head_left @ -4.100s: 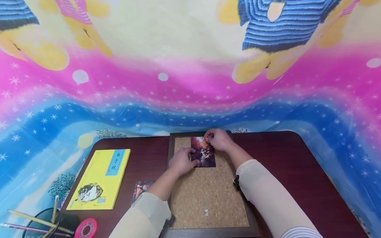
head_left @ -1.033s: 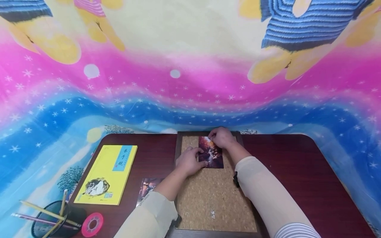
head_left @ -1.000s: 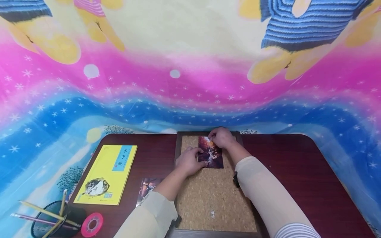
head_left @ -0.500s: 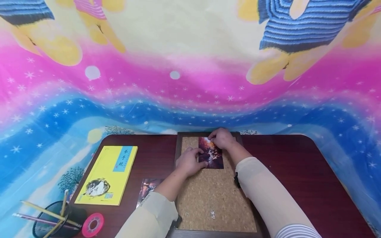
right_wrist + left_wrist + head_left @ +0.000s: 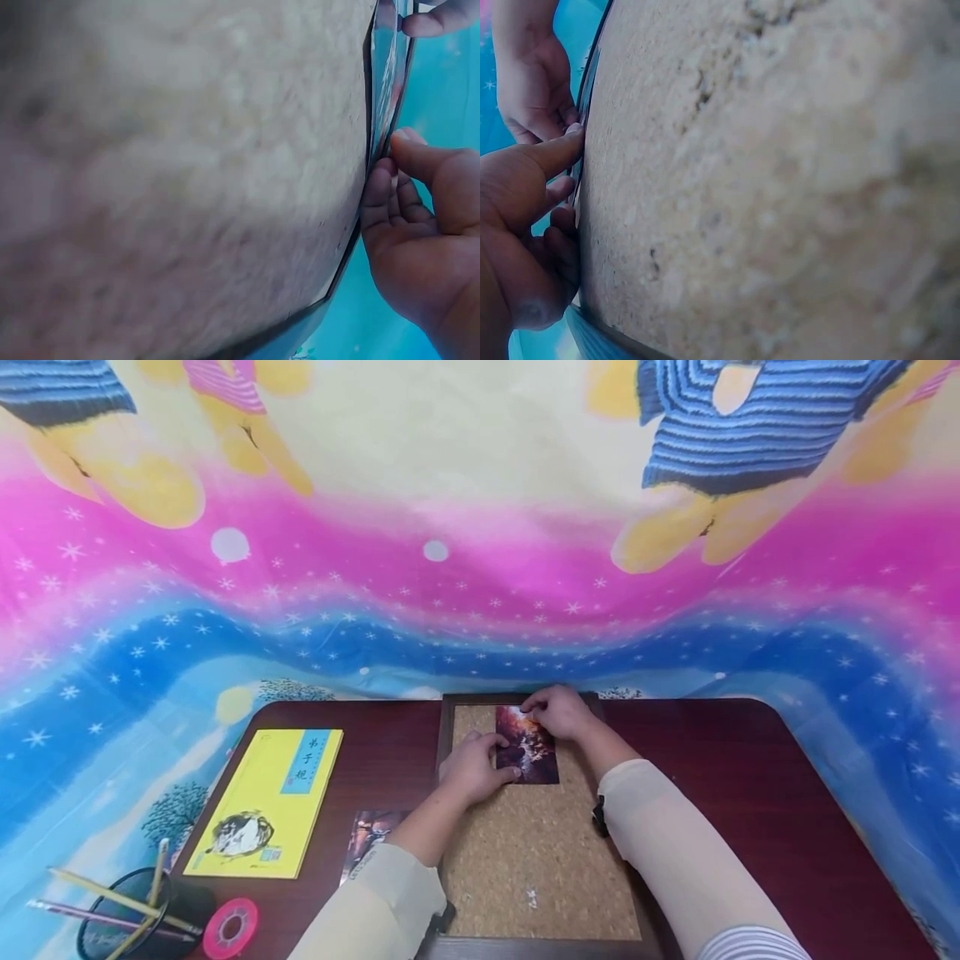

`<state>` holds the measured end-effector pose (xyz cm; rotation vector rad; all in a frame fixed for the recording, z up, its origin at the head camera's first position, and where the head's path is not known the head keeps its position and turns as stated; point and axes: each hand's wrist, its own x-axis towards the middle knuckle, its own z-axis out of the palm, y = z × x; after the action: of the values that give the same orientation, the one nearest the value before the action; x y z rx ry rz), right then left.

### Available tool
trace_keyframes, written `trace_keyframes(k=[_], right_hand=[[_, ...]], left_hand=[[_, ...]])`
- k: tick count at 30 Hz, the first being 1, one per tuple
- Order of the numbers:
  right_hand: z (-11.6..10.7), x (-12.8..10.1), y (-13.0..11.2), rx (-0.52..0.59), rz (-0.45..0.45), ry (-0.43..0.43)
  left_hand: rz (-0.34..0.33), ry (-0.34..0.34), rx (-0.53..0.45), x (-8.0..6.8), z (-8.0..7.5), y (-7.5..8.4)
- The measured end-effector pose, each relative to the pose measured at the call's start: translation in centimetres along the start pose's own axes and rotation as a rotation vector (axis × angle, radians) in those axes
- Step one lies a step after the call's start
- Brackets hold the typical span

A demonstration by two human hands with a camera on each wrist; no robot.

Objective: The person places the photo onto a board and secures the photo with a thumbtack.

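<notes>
A dark-framed cork board (image 5: 536, 852) lies flat on the maroon table (image 5: 720, 777). A small photo card (image 5: 531, 752) with a reddish scene lies on the board's upper part. My left hand (image 5: 487, 760) grips the card's lower left edge, one digit stretched along it and the other fingers curled under (image 5: 559, 191). My right hand (image 5: 542, 710) pinches the card's top right corner with thumb and curled fingers (image 5: 401, 176). Both wrist views are filled with blurred cork (image 5: 765, 187) (image 5: 187, 165). Any pin under the right fingers is hidden.
A yellow book (image 5: 266, 802) lies at the left of the table. A second photo (image 5: 367, 835) sits beside the board, partly under my left sleeve. A black pen holder (image 5: 135, 914) and a pink tape roll (image 5: 231, 927) stand at the front left corner. Patterned cloth (image 5: 450, 568) hangs behind.
Both hands and the card stay in the same place on the board. Only the head view shifts slightly.
</notes>
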<state>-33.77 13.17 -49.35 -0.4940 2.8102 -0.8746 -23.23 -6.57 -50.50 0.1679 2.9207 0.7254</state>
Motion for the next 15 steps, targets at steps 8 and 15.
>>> trace_keyframes(k=[8, 15], right_hand=[[-0.6, -1.2, 0.4, 0.027, -0.012, 0.039], [-1.4, -2.6, 0.2, 0.037, -0.027, 0.044]], left_hand=[[0.011, 0.004, 0.011, -0.2, -0.1, 0.3], [0.027, 0.010, -0.030, -0.5, -0.3, 0.5]])
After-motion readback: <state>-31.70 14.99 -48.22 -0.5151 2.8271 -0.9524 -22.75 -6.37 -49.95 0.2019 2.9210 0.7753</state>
